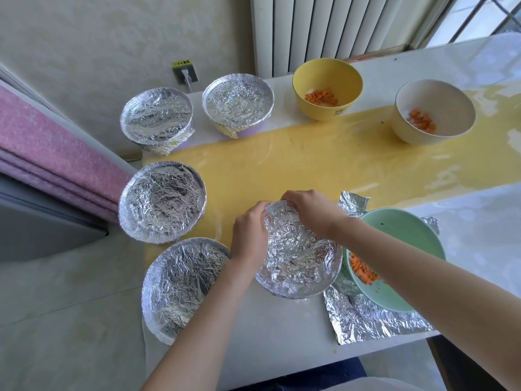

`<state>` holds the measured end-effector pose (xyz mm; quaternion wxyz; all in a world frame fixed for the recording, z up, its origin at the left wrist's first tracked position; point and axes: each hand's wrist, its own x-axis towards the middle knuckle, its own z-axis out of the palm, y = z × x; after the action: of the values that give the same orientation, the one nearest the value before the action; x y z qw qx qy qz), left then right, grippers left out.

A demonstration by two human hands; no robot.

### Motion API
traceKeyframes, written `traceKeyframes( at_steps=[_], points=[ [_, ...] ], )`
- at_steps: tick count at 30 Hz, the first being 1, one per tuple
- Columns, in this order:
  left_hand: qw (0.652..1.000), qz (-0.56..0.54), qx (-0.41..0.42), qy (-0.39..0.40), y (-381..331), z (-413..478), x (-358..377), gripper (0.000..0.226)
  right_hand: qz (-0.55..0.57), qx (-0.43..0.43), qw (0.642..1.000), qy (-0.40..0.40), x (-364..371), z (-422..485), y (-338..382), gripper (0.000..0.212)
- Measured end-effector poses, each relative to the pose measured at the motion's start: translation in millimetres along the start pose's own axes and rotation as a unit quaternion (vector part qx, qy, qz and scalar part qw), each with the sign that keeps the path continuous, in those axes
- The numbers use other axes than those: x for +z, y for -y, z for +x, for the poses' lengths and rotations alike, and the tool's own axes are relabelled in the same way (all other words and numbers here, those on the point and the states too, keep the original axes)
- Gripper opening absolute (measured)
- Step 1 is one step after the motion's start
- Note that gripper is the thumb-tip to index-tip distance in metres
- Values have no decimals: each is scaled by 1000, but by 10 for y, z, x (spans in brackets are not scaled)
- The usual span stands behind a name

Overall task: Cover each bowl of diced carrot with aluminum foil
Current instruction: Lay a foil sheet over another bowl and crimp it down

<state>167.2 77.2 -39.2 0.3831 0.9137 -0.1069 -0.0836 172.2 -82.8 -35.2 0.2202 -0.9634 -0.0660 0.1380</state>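
Both hands on foil-covered bowl [298, 261], lower centre of frame.
Fingers of left hand [249, 235] and right hand [308, 211] curl over far rim, each grip clamped on it.

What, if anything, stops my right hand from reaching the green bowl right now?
Likely yes: nothing blocks it. The green bowl sits open close beside the right hand, though that hand is busy gripping the foil-wrapped bowl.

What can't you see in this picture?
Head view:
1. Inside the five foil-covered bowls: foil hides it.
2. Some carrot in the green bowl: the right forearm covers it.
3. Writing on the yellow label by the socket: too small.
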Motion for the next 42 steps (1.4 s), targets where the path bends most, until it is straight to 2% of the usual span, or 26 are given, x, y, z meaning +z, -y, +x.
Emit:
traceKeyframes(
  at_steps=[4, 9, 14, 17, 23, 28, 31, 34, 37, 42],
  points=[
    [1000, -18, 4, 13, -4, -22, -15, 37, -8, 5, 1000, -2, 40, -18, -21, 43],
    [999, -3, -48, 2, 18, -34, -36, 30, -2, 36, 999, -35, 69, -76, -20, 44],
    [998, 11, -61, -19, 14, -49, -74, 29, 2, -7, 999, -43, 48, -66, 20, 30],
    [999, 14, -49, -18, -40, -70, -61, 29, -5, -33, 999, -24, 20, -52, 52, 30],
    [999, 21, -41, -6, -57, -103, -38, 30, -44, -5, 999, 20, -18, -28, 35, 29],
    [999, 32, -30, -2, -85, -108, -35, 30, -75, -44, 995, 40, -18, 10, 104, 27],
    [999, 43, -18, 3, -88, -116, -30, 29, -83, -30, 995, 51, -25, 43, 98, 30],
    [999, 44, -21, 2, -88, -123, -29, 29, -71, -23, 996, 51, -17, 38, 99, 27],
    [999, 34, -31, 6, -78, -132, -35, 29, -5, -11, 1000, 23, 4, 12, 80, 27],
    [996, 18, -89, 23, -93, -141, -30, 41, 29, 9, 1000, -10, 33, -50, -46, 26]
  ],
)
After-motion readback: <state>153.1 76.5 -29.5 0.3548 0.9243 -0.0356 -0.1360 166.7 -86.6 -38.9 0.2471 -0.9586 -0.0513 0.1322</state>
